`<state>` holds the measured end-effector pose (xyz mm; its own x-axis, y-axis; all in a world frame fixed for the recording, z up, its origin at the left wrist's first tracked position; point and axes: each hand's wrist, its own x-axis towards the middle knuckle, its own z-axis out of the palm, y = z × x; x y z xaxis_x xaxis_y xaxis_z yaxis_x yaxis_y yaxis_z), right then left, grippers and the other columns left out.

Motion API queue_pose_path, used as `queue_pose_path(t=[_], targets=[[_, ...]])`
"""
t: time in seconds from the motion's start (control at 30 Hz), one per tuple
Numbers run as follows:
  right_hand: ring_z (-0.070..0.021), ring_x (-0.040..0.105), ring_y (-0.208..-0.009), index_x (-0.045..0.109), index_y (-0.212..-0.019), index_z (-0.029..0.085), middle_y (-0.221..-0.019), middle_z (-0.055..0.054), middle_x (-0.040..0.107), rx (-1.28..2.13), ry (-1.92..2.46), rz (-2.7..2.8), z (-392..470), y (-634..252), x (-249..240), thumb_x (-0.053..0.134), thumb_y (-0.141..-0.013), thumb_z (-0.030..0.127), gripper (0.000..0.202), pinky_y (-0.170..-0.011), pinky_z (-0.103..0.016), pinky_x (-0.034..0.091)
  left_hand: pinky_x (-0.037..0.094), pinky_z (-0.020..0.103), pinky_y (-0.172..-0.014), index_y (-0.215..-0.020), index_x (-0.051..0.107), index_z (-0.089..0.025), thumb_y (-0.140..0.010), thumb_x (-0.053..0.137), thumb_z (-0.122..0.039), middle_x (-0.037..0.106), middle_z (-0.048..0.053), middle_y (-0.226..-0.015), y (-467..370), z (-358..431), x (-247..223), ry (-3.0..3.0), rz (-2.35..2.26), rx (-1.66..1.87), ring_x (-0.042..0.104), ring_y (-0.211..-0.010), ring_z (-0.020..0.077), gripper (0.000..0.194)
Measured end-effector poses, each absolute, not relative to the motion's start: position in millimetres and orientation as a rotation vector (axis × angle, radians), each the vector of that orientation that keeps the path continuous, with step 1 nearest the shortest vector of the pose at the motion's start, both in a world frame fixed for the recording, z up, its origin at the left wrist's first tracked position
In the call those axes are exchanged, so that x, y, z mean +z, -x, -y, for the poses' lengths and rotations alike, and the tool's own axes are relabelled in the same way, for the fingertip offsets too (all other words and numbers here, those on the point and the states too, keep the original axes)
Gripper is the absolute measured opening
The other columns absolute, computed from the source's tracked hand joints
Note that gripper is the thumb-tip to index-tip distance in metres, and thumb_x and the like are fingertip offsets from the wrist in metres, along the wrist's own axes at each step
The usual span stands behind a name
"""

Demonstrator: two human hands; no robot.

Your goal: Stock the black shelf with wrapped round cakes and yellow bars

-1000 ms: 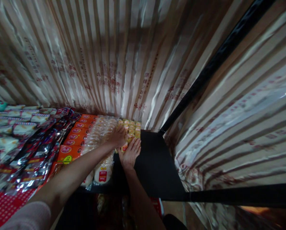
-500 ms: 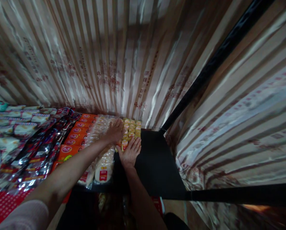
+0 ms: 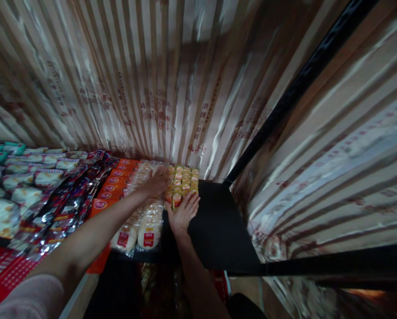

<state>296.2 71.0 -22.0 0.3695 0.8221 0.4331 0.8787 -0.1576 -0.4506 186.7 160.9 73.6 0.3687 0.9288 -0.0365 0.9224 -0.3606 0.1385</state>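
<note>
Small yellow-wrapped packs (image 3: 186, 177) stand in close rows on a black shelf (image 3: 214, 221), near its back edge. My left hand (image 3: 159, 180) lies with fingers extended along their left side, over the top of the clear-bagged pale round cakes (image 3: 150, 230). At the front of the yellow packs is my right hand (image 3: 184, 212), its fingers spread and resting against the nearest ones. The palms hide part of the front and left packs. Neither hand is wrapped around anything.
Left of the cakes are orange packs (image 3: 113, 180), dark shiny packets (image 3: 65, 208) and white packets (image 3: 48, 177). A red basket (image 3: 8, 274) sits at lower left. Behind hangs a pleated curtain (image 3: 171, 88); a black post (image 3: 284, 102) slants up at the right.
The view has shifted slightly, so the goods sit a little further right. Both hands stay at the yellow packs, with my right hand slightly lower against their front.
</note>
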Motion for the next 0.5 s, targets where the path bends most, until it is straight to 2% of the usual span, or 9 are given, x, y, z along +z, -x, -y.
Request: queue_pose_path(t=[0.2, 0.33, 0.5], targets=[[-0.0383, 0.002, -0.137, 0.022, -0.138, -0.008, -0.145, -0.034, 0.011, -0.161, 2.015, 1.521, -75, -292, -29, 0.033, -0.077, 0.072, 0.101, -0.102, -0.058, 0.018, 0.017, 0.059, -0.107, -0.139, 0.029, -0.023, -0.094, 0.019, -0.034, 0.026, 0.008, -0.149, -209, -172, 66, -2.608, -1.500, 0.050, 0.013, -0.139, 0.0253, 0.048], [-0.0389, 0.004, -0.137, 0.023, -0.138, -0.008, -0.145, -0.035, 0.011, -0.183, 2.006, 1.521, -76, -293, -31, 0.034, -0.076, 0.073, 0.102, -0.101, -0.059, 0.020, 0.017, 0.057, -0.108, -0.138, 0.032, -0.018, -0.094, 0.019, -0.034, 0.029, 0.011, -0.148, -231, -189, 56, -2.617, -1.528, 0.142, 0.018, -0.138, 0.0254, 0.049], [-0.0384, 0.003, -0.137, 0.023, -0.138, -0.006, -0.146, -0.033, 0.012, -0.151, 2.017, 1.510, -76, -292, -31, 0.033, -0.079, 0.069, 0.097, -0.101, -0.061, 0.021, 0.016, 0.049, -0.111, -0.134, 0.038, -0.011, -0.093, 0.025, -0.040, 0.036, 0.015, -0.143, -237, -195, 41, -2.672, -1.447, 0.118, 0.026, -0.135, 0.0249, 0.052]])
